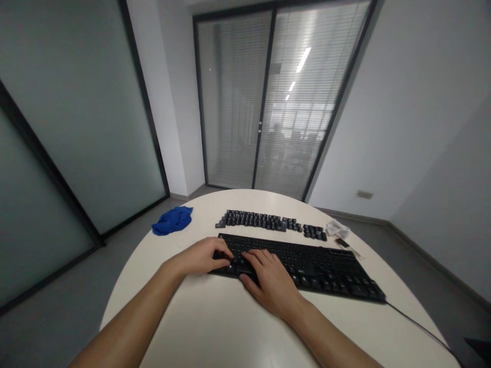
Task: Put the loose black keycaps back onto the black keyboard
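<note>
A black keyboard [303,263] lies across the round table, several of its keycaps off and bare key posts showing in the upper rows. My left hand [205,255] rests at its left end, fingers bent over the keys and the thumb apart from them; no held thing shows between them. My right hand [270,281] lies over the left-middle part, with fingers stretched forward and the thumb spread near the front edge. Beyond the keyboard, loose black keycaps [255,220] stand in rows. What lies under the fingertips is hidden.
A crumpled blue cloth [172,221] lies at the table's left edge. White crumpled tissue [337,229] and a small dark object [341,243] sit at the right. The keyboard's cable [418,325] runs off the right side of the pale round table [203,327].
</note>
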A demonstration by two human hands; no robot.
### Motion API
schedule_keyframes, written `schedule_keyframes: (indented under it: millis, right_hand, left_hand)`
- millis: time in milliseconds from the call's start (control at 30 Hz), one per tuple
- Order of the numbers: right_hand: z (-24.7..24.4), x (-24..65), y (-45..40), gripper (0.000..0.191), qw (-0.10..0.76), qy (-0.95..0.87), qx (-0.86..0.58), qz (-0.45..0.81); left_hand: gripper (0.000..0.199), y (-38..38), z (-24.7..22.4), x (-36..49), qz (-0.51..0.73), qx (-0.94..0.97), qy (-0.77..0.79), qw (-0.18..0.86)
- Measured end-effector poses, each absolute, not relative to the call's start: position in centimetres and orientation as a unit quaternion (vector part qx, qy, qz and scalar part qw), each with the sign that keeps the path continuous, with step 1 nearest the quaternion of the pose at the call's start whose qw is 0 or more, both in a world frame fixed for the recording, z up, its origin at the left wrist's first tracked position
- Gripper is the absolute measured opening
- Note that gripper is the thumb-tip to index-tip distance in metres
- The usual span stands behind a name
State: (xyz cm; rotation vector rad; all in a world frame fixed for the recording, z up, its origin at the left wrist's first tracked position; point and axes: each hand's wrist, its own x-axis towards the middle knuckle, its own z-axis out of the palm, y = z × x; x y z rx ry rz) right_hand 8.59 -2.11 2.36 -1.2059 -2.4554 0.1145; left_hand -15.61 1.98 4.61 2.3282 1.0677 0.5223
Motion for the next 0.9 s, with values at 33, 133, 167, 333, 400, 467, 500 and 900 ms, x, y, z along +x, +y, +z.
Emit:
schedule_keyframes:
  millis: [33,133,167,333,400,467,500,900]
  right_hand:
    - [2.34,8.6,-2.09,0.044,0.201,-0.879,-0.431,0.042]
    - [2.27,8.62,-2.06,0.043,0.206,-0.878,-0.429,0.045]
    - [2.24,8.61,-2.05,0.043,0.208,-0.878,-0.429,0.046]
    - [2.15,8.58,-1.95,0.042,0.21,-0.877,-0.429,0.049]
    - [2.15,8.59,-1.91,0.042,0.209,-0.877,-0.43,0.053]
    - [2.16,8.59,-1.9,0.041,0.209,-0.876,-0.431,0.057]
    - [2.16,8.6,-1.9,0.041,0.209,-0.876,-0.431,0.058]
    - [2.24,8.74,-1.9,0.042,0.205,-0.882,-0.419,0.066]
  left_hand:
    - [0.019,2.01,4.53,-15.62,0.192,0.857,0.399,0.263]
    - [0.02,2.17,4.38,-15.7,0.193,0.853,0.409,0.262]
    - [0.02,2.21,4.39,-15.74,0.193,0.854,0.407,0.262]
    - [0.022,2.16,4.66,-15.88,0.171,0.863,0.397,0.261]
    - [0.024,2.14,4.71,-15.93,0.162,0.867,0.396,0.257]
    - [0.024,2.11,4.69,-15.96,0.158,0.87,0.394,0.252]
    - [0.024,2.08,4.67,-15.96,0.159,0.871,0.393,0.248]
    - [0.019,2.32,4.29,-15.96,0.188,0.87,0.377,0.254]
